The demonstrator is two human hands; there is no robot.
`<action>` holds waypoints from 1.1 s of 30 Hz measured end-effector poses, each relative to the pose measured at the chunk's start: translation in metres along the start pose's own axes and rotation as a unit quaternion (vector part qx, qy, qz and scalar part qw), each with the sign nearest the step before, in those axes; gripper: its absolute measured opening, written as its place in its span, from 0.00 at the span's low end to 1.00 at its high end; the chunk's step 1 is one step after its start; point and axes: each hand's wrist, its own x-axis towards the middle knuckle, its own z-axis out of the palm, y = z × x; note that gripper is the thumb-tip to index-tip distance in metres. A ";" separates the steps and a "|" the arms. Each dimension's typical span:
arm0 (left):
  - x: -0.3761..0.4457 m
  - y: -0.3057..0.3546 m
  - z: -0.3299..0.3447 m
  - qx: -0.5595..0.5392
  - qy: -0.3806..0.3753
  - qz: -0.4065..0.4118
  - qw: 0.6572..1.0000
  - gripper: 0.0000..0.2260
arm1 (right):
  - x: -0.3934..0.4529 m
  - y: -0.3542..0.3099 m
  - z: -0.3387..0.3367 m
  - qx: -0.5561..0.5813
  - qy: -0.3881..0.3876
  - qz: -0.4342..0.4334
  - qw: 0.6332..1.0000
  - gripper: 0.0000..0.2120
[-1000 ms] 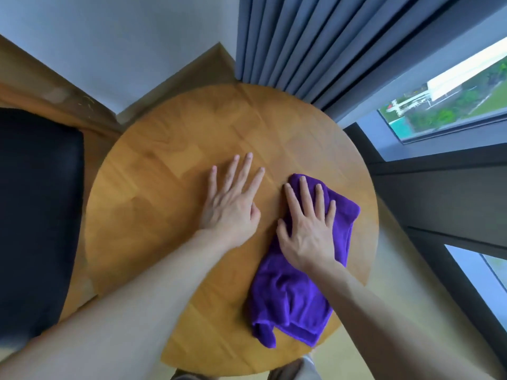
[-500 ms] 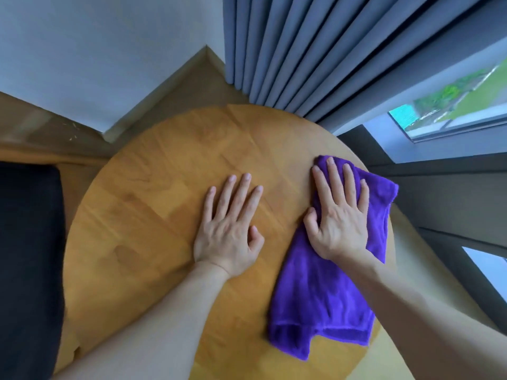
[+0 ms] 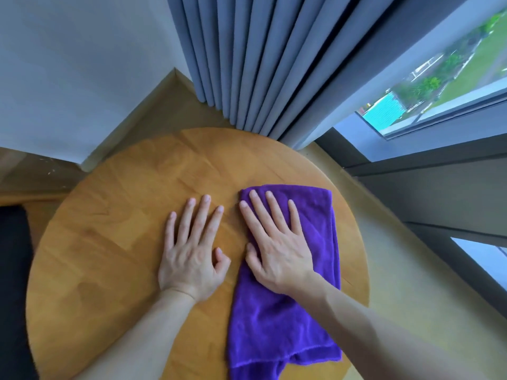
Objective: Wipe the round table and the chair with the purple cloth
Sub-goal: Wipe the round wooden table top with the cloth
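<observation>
Head cam: right hand (image 3: 277, 250) flat on the purple cloth (image 3: 285, 292) around 3 o'clock, left hand (image 3: 192, 253) open on the round surface (image 3: 109, 242). Chair's probably still unwiped.

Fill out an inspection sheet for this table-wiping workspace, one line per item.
Surface: round table, bare wood top, no visible spills.
Job's things: purple cloth lies flat on the table's right half, its near end overhanging the near edge; chair is a dark shape at the left edge, mostly out of frame.
Clutter: nothing seen on the table.
Grippers: right hand presses flat on the cloth; left hand rests flat on bare wood beside it.
Cables: nothing seen.
Surroundings: grey curtain behind the table, window to the right, white wall to the left.
</observation>
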 end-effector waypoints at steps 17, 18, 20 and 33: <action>-0.002 0.001 0.003 0.001 0.017 -0.005 1.000 0.40 | 0.057 -0.009 -0.001 -0.004 0.065 0.151 0.986 0.35; -0.003 0.001 0.003 0.001 0.013 -0.004 1.000 0.40 | 0.048 -0.016 0.002 0.001 0.052 0.108 0.993 0.35; -0.003 0.001 0.002 -0.002 0.009 -0.001 1.000 0.40 | 0.025 -0.021 0.006 0.020 0.032 0.038 0.999 0.35; -0.002 -0.002 0.006 -0.009 0.026 0.007 1.000 0.39 | 0.054 0.019 -0.009 -0.003 0.086 0.259 0.962 0.38</action>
